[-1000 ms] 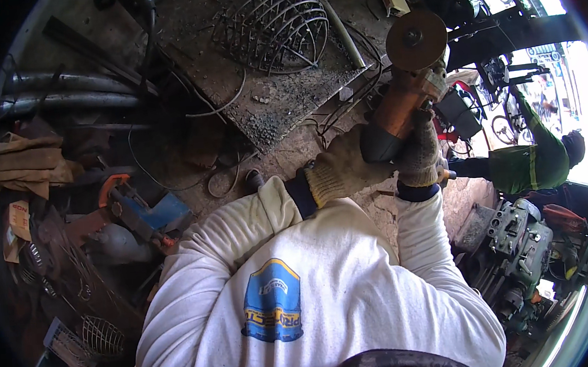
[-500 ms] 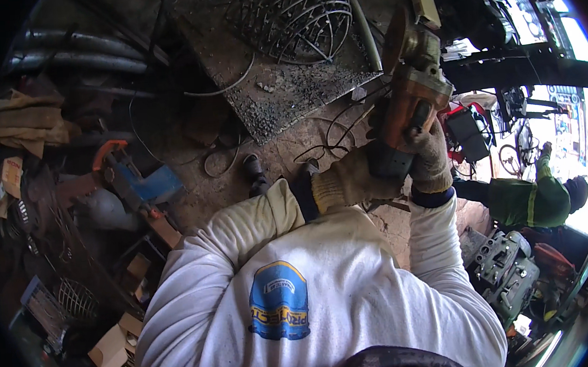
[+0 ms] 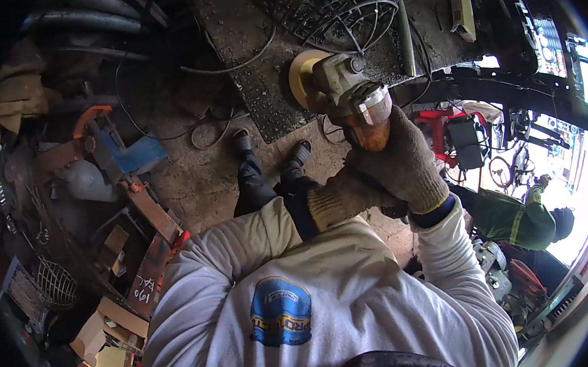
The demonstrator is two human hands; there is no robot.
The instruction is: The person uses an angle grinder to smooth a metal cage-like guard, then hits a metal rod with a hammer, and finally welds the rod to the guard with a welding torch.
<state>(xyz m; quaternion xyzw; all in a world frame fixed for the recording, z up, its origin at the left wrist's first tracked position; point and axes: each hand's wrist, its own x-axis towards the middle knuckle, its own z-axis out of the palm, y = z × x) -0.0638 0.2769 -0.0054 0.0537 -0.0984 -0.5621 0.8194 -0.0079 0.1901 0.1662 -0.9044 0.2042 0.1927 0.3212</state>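
An angle grinder [image 3: 345, 84] with an orange body and a pale round disc [image 3: 306, 82] is in both my gloved hands, over the near edge of a dark metal-topped table [image 3: 268, 107]. My right hand [image 3: 405, 165], in a knitted work glove, is closed around the grinder's orange body. My left hand [image 3: 353, 196], gloved too, is closed at the tool's rear end, its fingers partly hidden behind the right hand. Beyond the disc, a cage of curved metal rods [image 3: 336, 6] lies on the table. Whether the disc touches the tabletop I cannot tell.
A metal bar [image 3: 407, 39] lies beside the cage. At left stand a blue metal piece [image 3: 139, 157] and orange-brown metal parts, with an open cardboard box [image 3: 90, 344] below. A cable [image 3: 121, 93] trails across the floor. A person in green [image 3: 515, 226] is at right.
The grinder has swung left and turned, so its disc now points left over the table's near corner. The view has shifted, with my feet showing more fully.
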